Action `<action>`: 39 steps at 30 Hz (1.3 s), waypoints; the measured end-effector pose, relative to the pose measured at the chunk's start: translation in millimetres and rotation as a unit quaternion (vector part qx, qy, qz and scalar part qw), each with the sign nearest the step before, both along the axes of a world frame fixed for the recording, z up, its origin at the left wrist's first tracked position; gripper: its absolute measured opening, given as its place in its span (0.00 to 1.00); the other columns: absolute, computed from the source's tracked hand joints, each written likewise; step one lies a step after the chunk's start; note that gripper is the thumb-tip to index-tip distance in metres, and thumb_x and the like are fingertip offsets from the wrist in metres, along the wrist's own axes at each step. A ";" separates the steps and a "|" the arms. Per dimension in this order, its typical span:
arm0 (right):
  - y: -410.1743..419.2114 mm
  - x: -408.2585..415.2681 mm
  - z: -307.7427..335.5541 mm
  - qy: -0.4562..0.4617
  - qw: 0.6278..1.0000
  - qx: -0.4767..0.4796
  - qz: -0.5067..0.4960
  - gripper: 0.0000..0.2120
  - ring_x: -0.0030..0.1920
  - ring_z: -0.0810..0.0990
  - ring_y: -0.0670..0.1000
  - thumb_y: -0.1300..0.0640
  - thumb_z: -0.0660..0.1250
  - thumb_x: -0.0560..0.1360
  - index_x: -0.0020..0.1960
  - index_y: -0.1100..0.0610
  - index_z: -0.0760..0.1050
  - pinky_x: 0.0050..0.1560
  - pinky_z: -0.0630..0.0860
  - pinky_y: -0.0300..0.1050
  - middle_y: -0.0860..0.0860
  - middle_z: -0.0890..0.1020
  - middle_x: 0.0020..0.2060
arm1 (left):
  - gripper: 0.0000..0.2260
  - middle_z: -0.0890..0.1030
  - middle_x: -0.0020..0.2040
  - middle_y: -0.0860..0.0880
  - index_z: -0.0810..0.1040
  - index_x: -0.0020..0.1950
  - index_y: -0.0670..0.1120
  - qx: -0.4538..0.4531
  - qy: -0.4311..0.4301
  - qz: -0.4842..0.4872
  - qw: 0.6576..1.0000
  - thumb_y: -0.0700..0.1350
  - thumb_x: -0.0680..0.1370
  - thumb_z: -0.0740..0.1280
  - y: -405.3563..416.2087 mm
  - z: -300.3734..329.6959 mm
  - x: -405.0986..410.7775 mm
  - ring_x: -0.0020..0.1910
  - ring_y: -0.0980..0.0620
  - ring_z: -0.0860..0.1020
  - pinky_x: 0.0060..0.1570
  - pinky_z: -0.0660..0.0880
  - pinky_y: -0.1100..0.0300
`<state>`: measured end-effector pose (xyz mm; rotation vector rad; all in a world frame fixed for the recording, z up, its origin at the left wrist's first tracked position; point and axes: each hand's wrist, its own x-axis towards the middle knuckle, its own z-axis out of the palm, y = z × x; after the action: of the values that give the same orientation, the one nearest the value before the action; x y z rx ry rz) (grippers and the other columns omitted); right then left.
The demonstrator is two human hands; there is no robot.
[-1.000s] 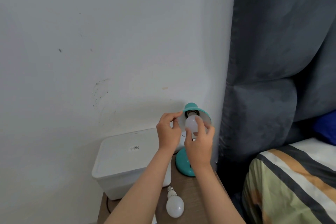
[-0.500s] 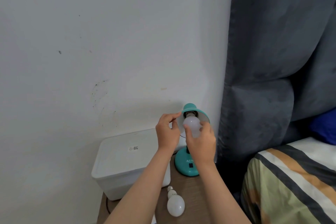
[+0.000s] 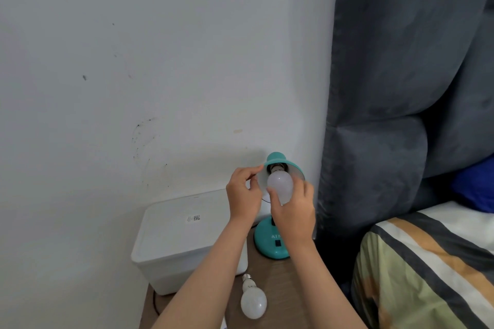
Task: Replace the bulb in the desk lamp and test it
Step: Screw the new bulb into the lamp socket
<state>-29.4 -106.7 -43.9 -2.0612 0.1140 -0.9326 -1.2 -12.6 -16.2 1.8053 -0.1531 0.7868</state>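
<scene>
The teal desk lamp point(image 3: 271, 244) stood on the brown wooden worktop point(image 3: 267, 272), its round base close to the white wall point(image 3: 160, 61) and just beside the grey upholstered headboard point(image 3: 387, 88). Its shade point(image 3: 278, 159) was tilted so that the open side faced the camera. A white bulb point(image 3: 280, 185) sat in the shade with its metal cap at the socket; how far the cap was screwed in could not be told. The right hand point(image 3: 294, 214) was wrapped around the lower part of that bulb, its fingers point(image 3: 274, 197) curled against the glass from below and from the right side, grasping it. The left hand point(image 3: 244, 195) was raised at the left edge of the shade, with its thumb and forefinger pinched on the rim and the other fingers folded in toward the palm. A second white bulb point(image 3: 252, 299) lay on its side on the worktop in front of the lamp, between the two forearms, with its screw cap pointing toward the wall and nothing touching it. To the left of the lamp a white lidded plastic box point(image 3: 184, 238) rested on the worktop against the wall, with a small printed label on its lid. A thin dark cable point(image 3: 155, 304) ran over the worktop below the box. On the right, a bed carried a striped blanket point(image 3: 427, 270) in green, white, ochre and dark grey, and a blue pillow point(image 3: 475, 189) lay against the headboard.
</scene>
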 end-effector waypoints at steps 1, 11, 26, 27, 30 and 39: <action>0.3 -1.4 -0.8 -0.005 1.000 -0.017 0.007 0.23 0.40 0.81 0.57 0.54 0.74 0.68 0.61 0.57 0.72 0.32 0.78 0.48 0.59 0.76 0.56 | 0.15 0.78 0.42 0.54 0.82 0.48 0.46 -0.001 -0.001 0.001 1.000 0.29 0.73 0.63 -0.3 0.3 -0.2 0.43 0.66 0.76 0.46 0.70 0.76; -0.2 -1.3 3.6 0.035 0.999 -0.033 -0.007 0.23 0.39 0.81 0.59 0.52 0.73 0.69 0.61 0.58 0.72 0.30 0.77 0.49 0.59 0.77 0.54 | 0.15 0.78 0.42 0.53 0.82 0.48 0.46 -0.002 -0.001 0.002 1.000 0.29 0.73 0.63 -0.5 0.0 -0.4 0.43 0.65 0.76 0.46 0.70 0.76; -0.3 2.0 2.0 0.040 0.998 -0.053 0.021 0.23 0.44 0.81 0.61 0.57 0.71 0.71 0.65 0.54 0.70 0.36 0.77 0.49 0.59 0.75 0.59 | 0.15 0.79 0.42 0.54 0.82 0.48 0.47 -0.002 0.001 0.003 1.000 0.29 0.73 0.63 1.3 0.8 -0.1 0.43 0.65 0.77 0.47 0.70 0.76; -0.6 3.1 1.3 0.044 0.998 -0.042 0.022 0.23 0.44 0.80 0.61 0.57 0.71 0.71 0.65 0.54 0.70 0.36 0.77 0.50 0.58 0.76 0.57 | 0.15 0.79 0.42 0.53 0.82 0.48 0.47 0.001 0.000 0.004 1.000 0.29 0.73 0.63 1.2 0.8 0.4 0.43 0.66 0.77 0.47 0.70 0.76; -1.0 6.0 -0.9 0.046 0.999 -0.019 0.021 0.24 0.43 0.80 0.62 0.54 0.71 0.71 0.64 0.57 0.70 0.36 0.76 0.49 0.60 0.77 0.53 | 0.15 0.79 0.42 0.53 0.82 0.48 0.46 0.008 0.001 0.002 1.000 0.29 0.73 0.63 1.4 0.8 0.6 0.43 0.66 0.76 0.47 0.70 0.76; -1.6 8.3 1.1 0.055 0.998 -0.001 0.016 0.23 0.45 0.80 0.63 0.52 0.69 0.72 0.64 0.59 0.68 0.38 0.76 0.51 0.61 0.77 0.54 | 0.15 0.79 0.44 0.52 0.82 0.49 0.47 0.007 0.009 -0.002 1.000 0.30 0.73 0.63 1.6 2.3 -0.3 0.43 0.65 0.76 0.46 0.69 0.77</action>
<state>-21.1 -108.3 -42.8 -2.1101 0.1373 -0.7996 -1.5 -11.0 -13.9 1.8244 -0.1502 0.7689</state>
